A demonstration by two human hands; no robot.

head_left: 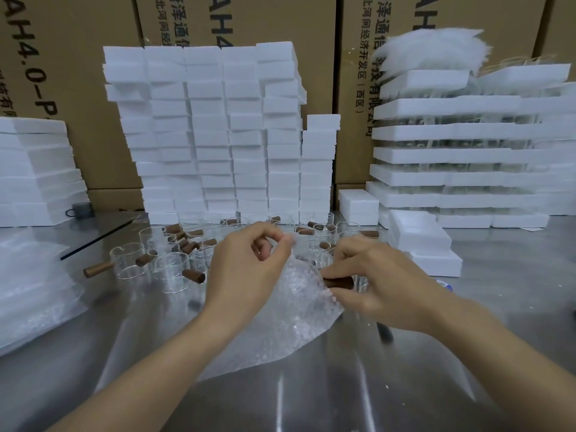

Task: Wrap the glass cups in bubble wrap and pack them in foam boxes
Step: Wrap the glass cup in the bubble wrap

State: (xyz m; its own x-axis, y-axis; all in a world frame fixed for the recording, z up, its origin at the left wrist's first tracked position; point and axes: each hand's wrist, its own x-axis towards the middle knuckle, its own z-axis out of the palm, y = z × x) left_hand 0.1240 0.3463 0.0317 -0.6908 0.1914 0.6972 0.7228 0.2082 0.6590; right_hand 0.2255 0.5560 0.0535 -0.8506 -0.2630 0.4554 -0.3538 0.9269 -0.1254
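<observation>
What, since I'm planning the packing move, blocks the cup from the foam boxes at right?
Nothing visible: only the right hand holding the cup's handle lies between the bubble wrap and the nearest foam box.

"What stands behind the bench?"
"Tall brown cardboard cartons (87, 88) printed with black lettering, from ten to two o'clock."
"And nearer?"
"A brushed-metal table (311, 400) fills six o'clock, streaked with pale glare. At ten o'clock a clear, dark-edged sheet (103, 236) lies flat on it."
</observation>
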